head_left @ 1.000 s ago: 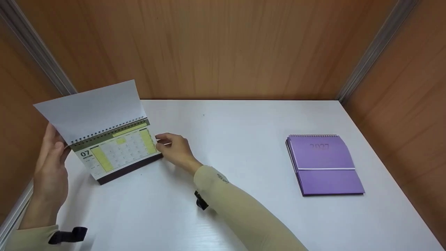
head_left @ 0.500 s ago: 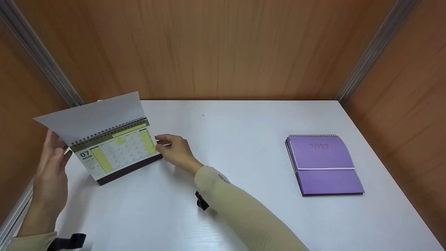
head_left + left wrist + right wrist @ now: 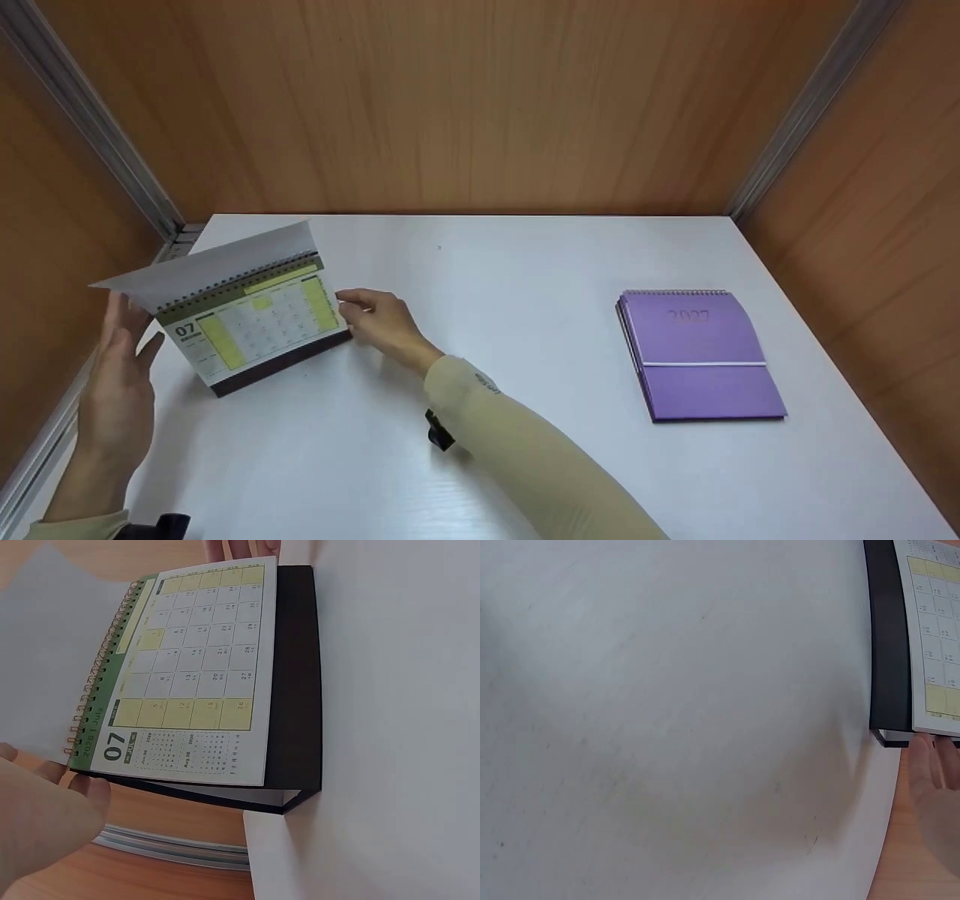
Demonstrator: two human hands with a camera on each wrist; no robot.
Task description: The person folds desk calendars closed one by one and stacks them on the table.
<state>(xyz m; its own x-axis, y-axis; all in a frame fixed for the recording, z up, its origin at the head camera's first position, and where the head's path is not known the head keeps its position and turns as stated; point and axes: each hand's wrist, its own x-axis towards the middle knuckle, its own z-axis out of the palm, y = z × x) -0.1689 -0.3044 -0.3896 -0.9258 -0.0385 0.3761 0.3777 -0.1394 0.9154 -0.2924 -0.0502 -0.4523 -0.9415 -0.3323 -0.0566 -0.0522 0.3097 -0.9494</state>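
Observation:
A spiral-bound desk calendar (image 3: 262, 322) stands tilted at the left of the white table, its July page facing front. A blank-backed page (image 3: 225, 262) is raised from the rings and leans back over the top. My left hand (image 3: 116, 405) is at the calendar's left side, with its upper fingers partly hidden behind the raised page; in the left wrist view this hand (image 3: 45, 817) reaches toward the ringed corner. My right hand (image 3: 390, 326) holds the calendar's right edge, thumb and fingers at the side; the right wrist view shows its fingers (image 3: 922, 757) partly behind that edge.
A purple notebook-like item marked 2027 (image 3: 701, 345), with a ringed top and a white band, lies on the right of the white table (image 3: 495, 277). Wooden panels (image 3: 480, 105) with metal corner strips enclose the back and sides.
The raised page has swung backward and down behind the rings. My left hand has shifted slightly lower, its thumb spreading away from the page. My right hand and the calendar's base stay nearly still.

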